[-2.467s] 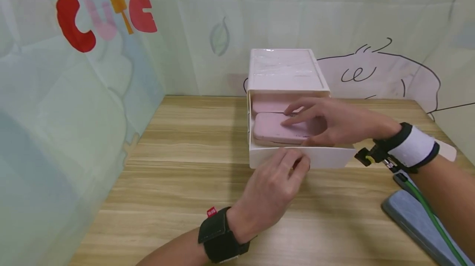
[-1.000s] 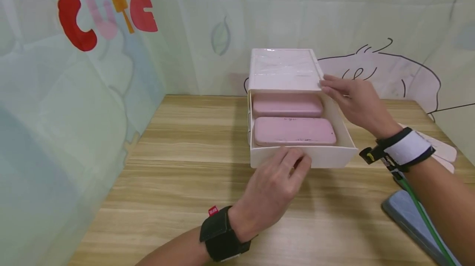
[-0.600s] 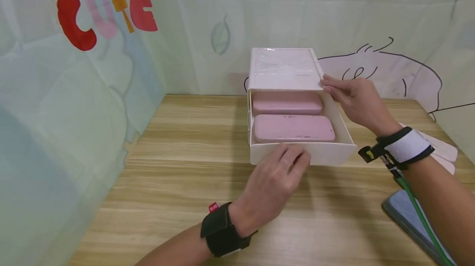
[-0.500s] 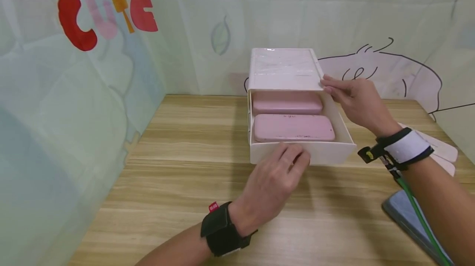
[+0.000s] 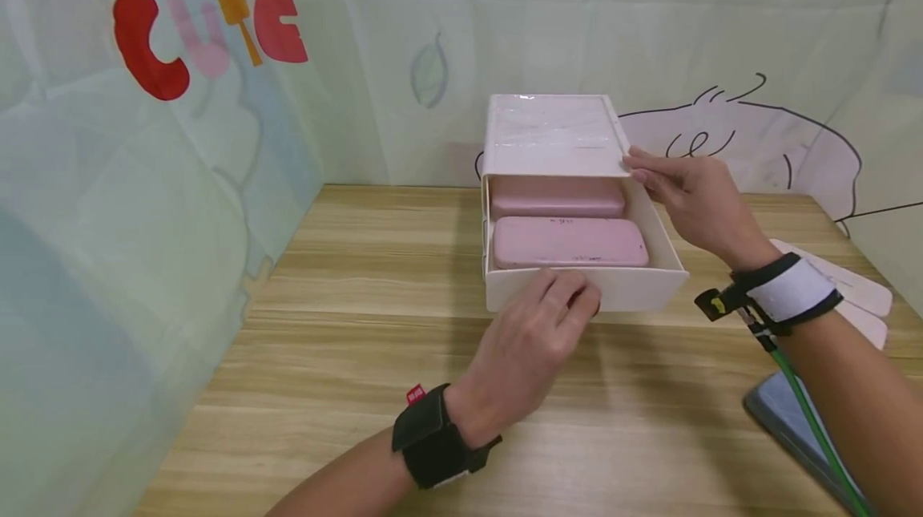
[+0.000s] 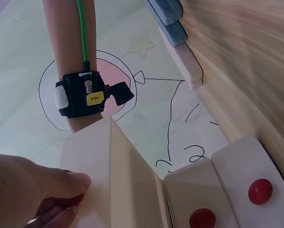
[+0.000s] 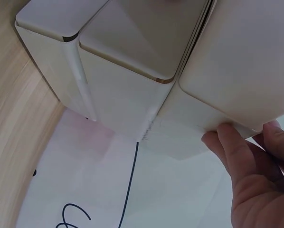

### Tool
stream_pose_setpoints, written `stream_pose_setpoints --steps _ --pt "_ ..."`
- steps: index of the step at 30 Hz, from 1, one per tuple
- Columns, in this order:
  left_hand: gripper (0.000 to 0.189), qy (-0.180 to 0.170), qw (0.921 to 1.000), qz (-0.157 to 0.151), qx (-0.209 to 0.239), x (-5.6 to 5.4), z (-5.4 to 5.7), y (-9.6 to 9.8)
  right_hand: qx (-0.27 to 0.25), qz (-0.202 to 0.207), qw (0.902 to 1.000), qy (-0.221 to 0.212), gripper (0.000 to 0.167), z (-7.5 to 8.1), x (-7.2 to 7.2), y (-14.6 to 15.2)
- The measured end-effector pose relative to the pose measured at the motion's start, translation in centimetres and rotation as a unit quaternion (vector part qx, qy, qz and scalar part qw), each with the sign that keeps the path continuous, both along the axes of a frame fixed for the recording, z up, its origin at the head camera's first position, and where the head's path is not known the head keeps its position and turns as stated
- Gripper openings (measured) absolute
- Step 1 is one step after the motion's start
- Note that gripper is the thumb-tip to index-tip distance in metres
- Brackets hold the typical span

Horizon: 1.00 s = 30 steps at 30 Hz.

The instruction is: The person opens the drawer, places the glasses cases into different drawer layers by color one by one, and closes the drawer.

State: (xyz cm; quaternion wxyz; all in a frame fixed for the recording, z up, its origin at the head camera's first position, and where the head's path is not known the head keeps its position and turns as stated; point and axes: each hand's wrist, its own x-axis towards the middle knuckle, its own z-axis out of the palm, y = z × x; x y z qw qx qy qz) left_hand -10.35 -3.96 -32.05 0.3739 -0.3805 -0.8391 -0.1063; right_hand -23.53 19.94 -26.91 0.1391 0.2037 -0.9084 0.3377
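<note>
Pale, creased cloth forms the backdrop (image 5: pixel 375 100), printed with chunky CUTE lettering (image 5: pixel 209 40) toward ten o'clock of the head view, above a wood-grain tabletop (image 5: pixel 324 325). Just right of centre, toward three o'clock, stands a white, smooth-walled drawer cabinet (image 5: pixel 551 132), its top glossy and crinkled. Its top drawer (image 5: pixel 642 288) is pulled out toward six o'clock. Inside lie two pink, round-cornered hard cases, the far case (image 5: pixel 558 198) partly under the cabinet's top and the near case (image 5: pixel 570 242), scuffed dark along its edges. Curled fingers of the left hand (image 5: pixel 530 349) grip the drawer's front; the exact gripped part is hidden. The right hand (image 5: pixel 703 200) pinches the cabinet's upper corner at the drawer's one o'clock. Flat, pale round-ended slabs (image 5: pixel 854 286) and a blue-grey slab (image 5: pixel 775 405) lie between three and four o'clock.

Only the left wrist view clearly shows round, shiny red knobs (image 6: pixel 260 191) on two closed lower drawers. Meanwhile, the right wrist view reveals fingertips (image 7: pixel 222 135) against the plain side panel (image 7: pixel 180 128).
</note>
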Motion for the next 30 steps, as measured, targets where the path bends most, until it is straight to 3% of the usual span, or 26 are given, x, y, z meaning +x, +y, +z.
stream_pose_setpoints --steps 30 --pt "0.019 -0.048 0.9978 -0.008 0.045 -2.7 -0.3 -0.2 -0.005 -0.009 0.9999 -0.008 0.034 -0.3 0.2 0.0"
